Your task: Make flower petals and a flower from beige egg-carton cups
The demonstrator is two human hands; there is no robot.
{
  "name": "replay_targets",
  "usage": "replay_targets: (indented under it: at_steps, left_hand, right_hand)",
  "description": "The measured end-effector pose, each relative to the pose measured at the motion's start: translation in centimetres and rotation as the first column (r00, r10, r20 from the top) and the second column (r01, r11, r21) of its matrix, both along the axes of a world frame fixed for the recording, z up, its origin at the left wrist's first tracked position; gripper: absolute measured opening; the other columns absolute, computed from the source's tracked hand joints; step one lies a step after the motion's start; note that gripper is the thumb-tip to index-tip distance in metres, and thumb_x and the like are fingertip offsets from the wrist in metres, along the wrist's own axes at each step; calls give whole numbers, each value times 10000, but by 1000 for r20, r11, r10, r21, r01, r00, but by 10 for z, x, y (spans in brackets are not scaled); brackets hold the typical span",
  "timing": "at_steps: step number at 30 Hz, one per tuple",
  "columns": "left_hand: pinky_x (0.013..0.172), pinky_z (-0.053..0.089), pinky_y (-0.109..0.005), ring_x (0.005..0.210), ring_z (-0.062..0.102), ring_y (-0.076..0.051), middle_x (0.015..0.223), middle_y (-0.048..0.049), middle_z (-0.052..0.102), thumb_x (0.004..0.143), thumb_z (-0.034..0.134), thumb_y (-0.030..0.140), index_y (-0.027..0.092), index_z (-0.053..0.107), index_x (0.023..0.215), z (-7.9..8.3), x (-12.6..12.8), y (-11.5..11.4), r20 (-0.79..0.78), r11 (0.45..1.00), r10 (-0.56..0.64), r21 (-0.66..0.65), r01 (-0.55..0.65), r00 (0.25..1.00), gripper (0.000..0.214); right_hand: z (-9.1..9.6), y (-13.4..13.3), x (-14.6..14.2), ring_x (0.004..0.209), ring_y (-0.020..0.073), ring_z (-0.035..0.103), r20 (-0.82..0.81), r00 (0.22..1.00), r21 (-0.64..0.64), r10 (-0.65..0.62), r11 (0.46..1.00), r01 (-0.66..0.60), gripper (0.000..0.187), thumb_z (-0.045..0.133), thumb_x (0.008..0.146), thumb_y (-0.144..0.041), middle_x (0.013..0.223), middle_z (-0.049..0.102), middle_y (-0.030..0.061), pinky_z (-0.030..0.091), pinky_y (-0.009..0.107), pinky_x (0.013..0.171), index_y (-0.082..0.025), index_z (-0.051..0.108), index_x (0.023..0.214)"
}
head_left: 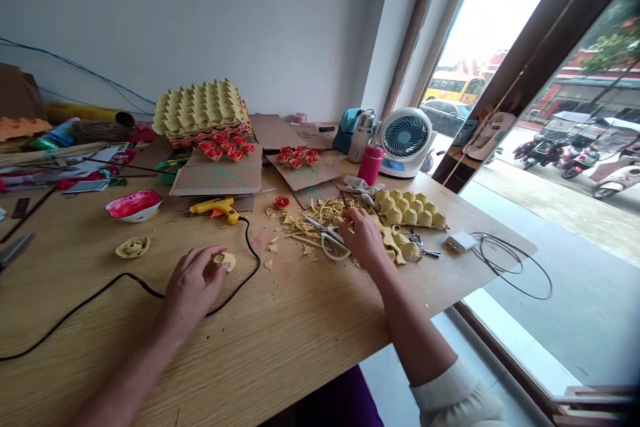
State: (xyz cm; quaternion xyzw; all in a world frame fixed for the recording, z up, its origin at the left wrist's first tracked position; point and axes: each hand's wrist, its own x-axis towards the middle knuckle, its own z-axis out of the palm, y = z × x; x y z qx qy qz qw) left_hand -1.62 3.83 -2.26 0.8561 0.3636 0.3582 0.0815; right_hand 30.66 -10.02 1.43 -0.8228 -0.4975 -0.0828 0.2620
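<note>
My left hand point(193, 283) pinches a small pale-yellow egg-carton cup point(226, 260) between thumb and fingers, just above the table. My right hand point(364, 237) reaches over a heap of yellow carton scraps point(327, 212), fingers curled; what they hold is hidden. Right beside it lie scissors point(334, 245) with white handles, blades pointing left. A layered unpainted carton flower point(133, 247) sits to the left. Between the hands and the cardboard is a yellow glue gun point(216, 207), its black cord running past my left hand. A single red-painted flower point(281, 203) lies near the scraps.
Red flowers stand on cardboard sheets point(215, 173) at the back, before stacked egg trays point(200, 110). A bowl of red paint point(133, 207) is left. Right are a carton piece point(411, 209), pink bottle point(371, 164), fan point(406, 140), keys point(424, 245) and a charger point(461, 242) with cable.
</note>
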Motion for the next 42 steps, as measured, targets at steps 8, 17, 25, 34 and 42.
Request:
replay_targets:
  at_steps: [8,17,25,34,42]
  left_hand:
    - [902,509,-404,1001,637,-276,1048,-67,680,897,520,322,262,632,1071,0,2,-3,57,999,-7,51,4,998,215]
    - [863,509,-371,960,634,-251,1019,-64,678,912,503,285,239,630,1025,3,3,-9,52,999,-3,36,1,999,176]
    - [917,502,-400,982,639,-253,1020,-63,678,912,495,283,239,617,1009,2,3,-8,85,999,23,24,-25,996,162]
    - [930,517,-399,1002,651,-243,1039,-76,687,884,573,339,215,639,1009,23,27,-30,222,961,-118,-219,167,968,188]
    - [900,580,-383,1126,673,-252,1311,-122,646,810,659,583,226,514,1286,57,56,-23,824,412,137,-552,725,549,612]
  right_hand:
    - [0,-30,90,1160,392,505,129,927,-57,-351,931,361,455,568,887,-391,1225,588,260,406,510,915,-78,622,1212]
    - [-14,-28,112,1111,369,530,208,919,-161,-334,915,369,331,537,864,-334,1150,651,210,396,474,868,-142,696,1082]
    - [-7,-41,120,1070,348,542,210,901,30,-380,923,383,451,523,873,-391,1151,650,189,432,434,851,-140,635,1231]
    - [46,-39,42,1089,353,474,340,923,273,-177,958,83,436,502,952,-386,1213,586,197,427,489,927,-140,569,1306]
    - [21,5,-92,1089,300,525,626,645,43,438,807,-590,413,458,986,-160,1281,614,165,444,449,883,-150,522,1394]
